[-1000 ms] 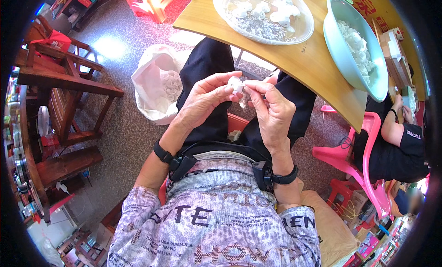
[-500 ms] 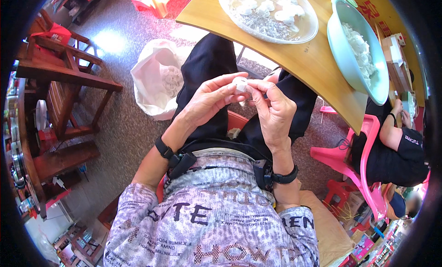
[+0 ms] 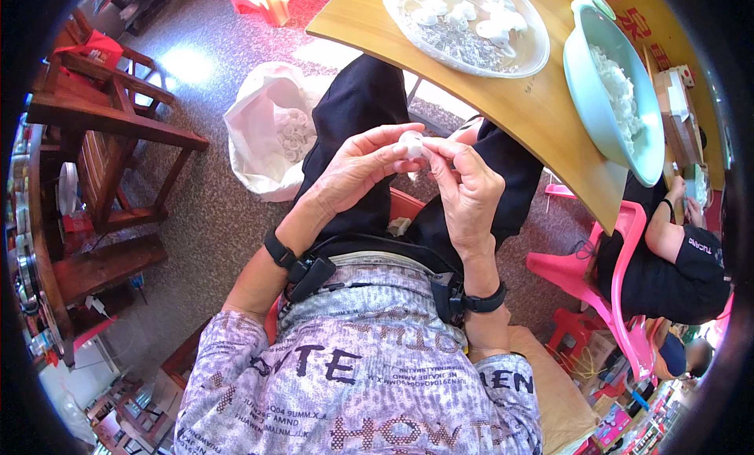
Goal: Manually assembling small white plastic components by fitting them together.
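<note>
Above my lap, a small white plastic-looking part [image 3: 411,145] sits between my two hands; its exact kind is too small to tell. My left hand [image 3: 363,163] grips it between thumb and fingers. The fingertips of my right hand [image 3: 467,180] pinch at its right side, and whatever they hold there is hidden. Beyond my hands, on the table, a clear round tray [image 3: 397,27] holds several white parts and a spread of small clear or silvery pieces. To its right stands a light-green basin [image 3: 577,86] with a heap of white pieces.
A wooden table [image 3: 471,90] curves in front of my knees. On the floor at left is a white sack [image 3: 243,133] with pale rings or pieces inside. Dark wooden chairs [image 3: 110,125] stand farther left. A seated person [image 3: 667,259] works at right beside a pink plastic chair [image 3: 624,259].
The white part has turned a little between my fingers. My hands stay in nearly the same place, while the whole view has shifted slightly.
</note>
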